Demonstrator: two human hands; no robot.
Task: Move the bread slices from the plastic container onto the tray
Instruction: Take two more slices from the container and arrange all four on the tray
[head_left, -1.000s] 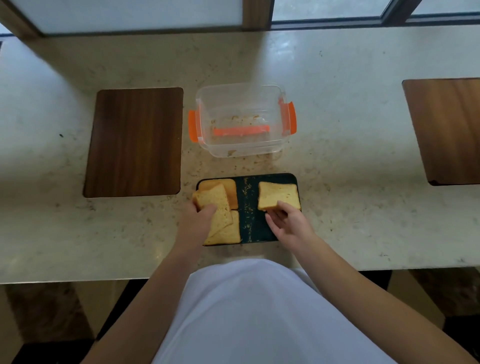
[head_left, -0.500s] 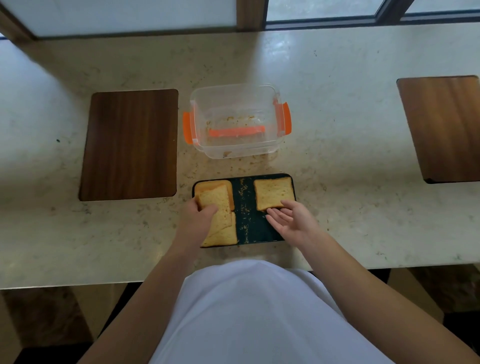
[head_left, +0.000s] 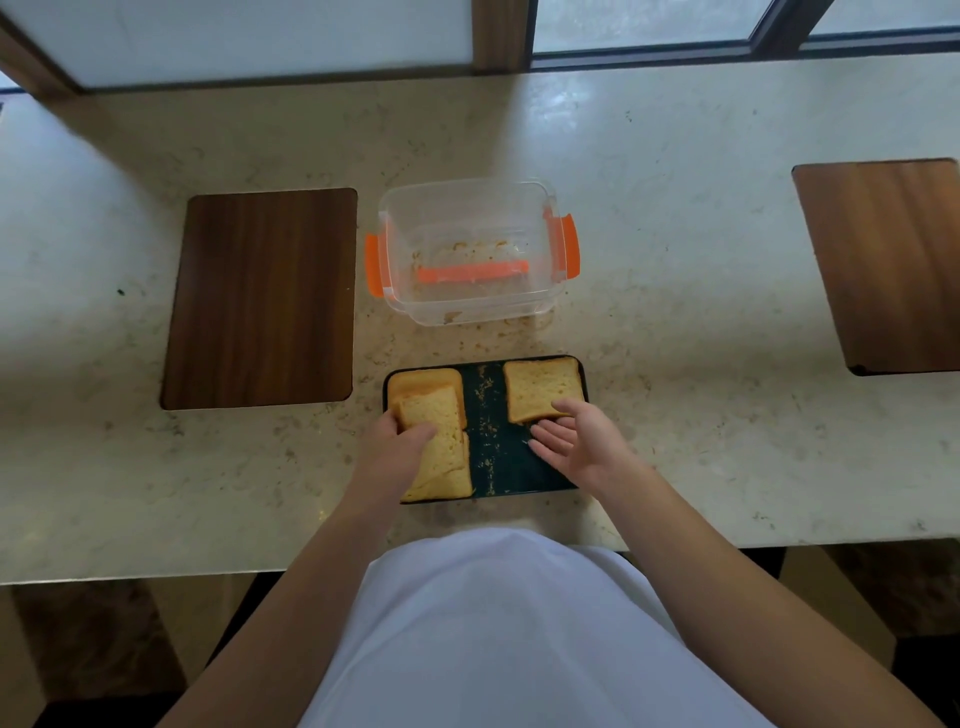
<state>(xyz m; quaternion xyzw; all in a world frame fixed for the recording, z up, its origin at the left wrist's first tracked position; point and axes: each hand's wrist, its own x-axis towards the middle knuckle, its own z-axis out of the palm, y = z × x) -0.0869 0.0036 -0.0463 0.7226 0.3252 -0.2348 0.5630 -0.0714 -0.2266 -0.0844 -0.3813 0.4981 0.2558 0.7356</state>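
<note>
A dark tray (head_left: 493, 457) lies near the counter's front edge, sprinkled with crumbs. On its left side several bread slices overlap; my left hand (head_left: 392, 452) grips the top slice (head_left: 434, 428) by its near left edge. One slice (head_left: 540, 387) lies flat at the tray's far right. My right hand (head_left: 576, 441) hovers open, palm up, with fingertips at that slice's near edge. Behind the tray stands the clear plastic container (head_left: 470, 249) with orange clips, holding only crumbs and an orange strip.
A dark wooden board (head_left: 260, 299) lies to the left of the container. Another wooden board (head_left: 883, 265) sits at the far right. Crumbs are scattered on the marble counter between container and tray. A window frame runs along the back.
My right hand let go of the right slice, which now lies flat, and drew back with fingers spread. My left hand kept its grip on the top left slice.
</note>
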